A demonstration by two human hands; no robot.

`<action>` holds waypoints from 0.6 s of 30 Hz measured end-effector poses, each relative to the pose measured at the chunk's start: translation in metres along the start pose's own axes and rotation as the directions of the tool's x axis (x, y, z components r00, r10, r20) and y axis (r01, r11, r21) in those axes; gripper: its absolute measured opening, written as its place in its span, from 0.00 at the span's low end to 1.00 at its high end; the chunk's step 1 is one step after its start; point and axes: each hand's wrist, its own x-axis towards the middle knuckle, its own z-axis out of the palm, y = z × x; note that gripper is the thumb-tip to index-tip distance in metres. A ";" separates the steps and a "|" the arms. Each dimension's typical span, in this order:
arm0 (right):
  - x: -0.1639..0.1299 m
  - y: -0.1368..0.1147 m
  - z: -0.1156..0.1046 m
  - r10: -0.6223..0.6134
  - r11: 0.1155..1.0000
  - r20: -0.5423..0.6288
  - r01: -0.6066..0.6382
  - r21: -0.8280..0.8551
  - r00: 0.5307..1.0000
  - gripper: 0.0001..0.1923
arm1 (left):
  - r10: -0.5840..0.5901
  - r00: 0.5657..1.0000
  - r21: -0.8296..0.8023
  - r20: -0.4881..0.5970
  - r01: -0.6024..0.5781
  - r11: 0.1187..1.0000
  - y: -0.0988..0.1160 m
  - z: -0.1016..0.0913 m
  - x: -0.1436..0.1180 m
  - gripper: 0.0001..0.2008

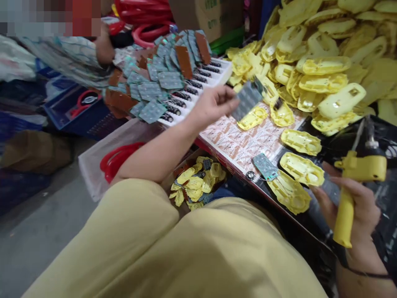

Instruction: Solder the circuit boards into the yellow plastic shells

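My left hand (215, 103) pinches a grey-green circuit board (247, 100) by its edge, above the work table. A small dark part on wires hangs beside the board's far end. At the right, my right hand (359, 207) is closed round the handle of a yellow soldering gun (345, 211) whose metal tip points up. Its fingertips are at the end of a yellow plastic shell (302, 169). Nearer me, another shell (290, 192) lies with a wired circuit board (265, 166) on its end. A small round black part (250, 175) sits by the table edge.
Yellow shells (328, 62) are heaped at the back right. A white foam tray (186, 99) holds black parts, with circuit boards (161, 80) piled over it. Below the table edge stands a box of yellow pieces (194, 186). A co-worker's arm (104, 49) reaches in at upper left.
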 end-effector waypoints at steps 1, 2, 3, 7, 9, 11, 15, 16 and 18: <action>0.004 -0.009 0.005 0.059 0.997 -0.023 -0.058 0.046 0.998 0.16 | 0.002 0.996 -0.065 0.091 0.004 0.998 0.000 0.029 -0.013 0.39; 0.007 -0.018 0.010 0.121 0.987 -0.023 -0.118 0.113 0.992 0.16 | 0.009 0.985 -0.123 0.171 0.012 0.992 -0.001 0.057 -0.027 0.40; 0.009 -0.025 0.015 0.174 0.969 -0.046 -0.163 0.184 0.984 0.16 | 0.014 0.966 -0.214 0.257 0.042 0.976 -0.001 0.084 -0.041 0.38; 0.009 -0.042 0.025 0.321 0.935 -0.159 -0.286 0.207 0.934 0.20 | 0.029 0.870 -0.382 0.492 0.186 0.905 0.008 0.151 -0.078 0.31; 0.005 -0.047 0.022 0.346 0.937 -0.198 -0.326 0.126 0.917 0.18 | 0.071 0.860 -0.320 0.506 0.110 0.941 0.017 0.157 -0.076 0.28; 0.002 -0.050 0.017 0.325 0.946 -0.206 -0.316 0.080 0.923 0.17 | 0.128 0.884 -0.242 0.450 -0.017 0.970 0.028 0.155 -0.060 0.26; -0.004 -0.054 0.011 0.242 0.966 -0.206 -0.255 -0.041 0.948 0.15 | 0.196 0.861 -0.328 0.470 -0.036 0.944 0.043 0.163 -0.031 0.21; -0.004 -0.054 0.012 0.214 0.970 -0.202 -0.233 -0.072 0.956 0.14 | 0.195 0.847 -0.374 0.495 0.005 0.928 0.045 0.170 -0.028 0.20; -0.005 -0.054 0.013 0.172 0.976 -0.191 -0.193 -0.101 0.966 0.13 | 0.170 0.846 -0.435 0.505 0.079 0.897 0.046 0.184 -0.029 0.22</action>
